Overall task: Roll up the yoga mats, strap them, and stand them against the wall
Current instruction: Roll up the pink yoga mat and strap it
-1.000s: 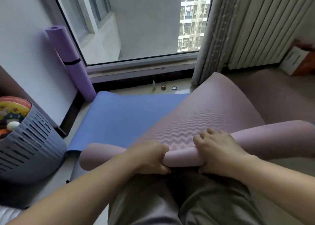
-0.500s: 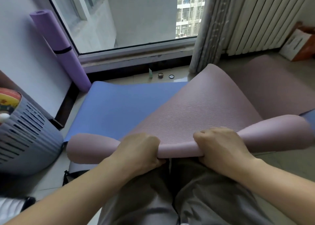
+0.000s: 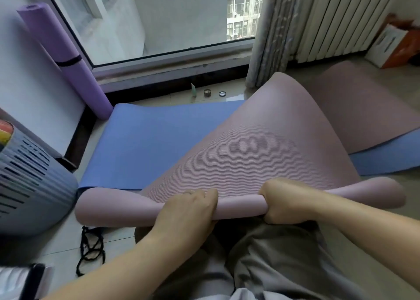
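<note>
Pink mat (image 3: pixel 250 154) lies rolled into a tube across the lap, left hand (image 3: pixel 188 208) and right hand (image 3: pixel 284 203) both curled round its middle. Beyond the knuckles the loose sheet humps over a blue mat (image 3: pixel 147 140); left of the left hand, the tube's end sits near a grey basket (image 3: pixel 34 186).

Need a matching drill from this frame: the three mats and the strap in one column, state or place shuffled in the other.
1. pink ribbed yoga mat
2. blue foam yoga mat
3. purple rolled yoga mat
4. black cord strap

A. unrolled on the floor
B. lying loose beside the left forearm, round nothing
C. partly rolled, gripped by the left hand and right hand
D. strapped, leaning against the wall

Pairs: 1-C; 2-A; 3-D; 4-B
</note>
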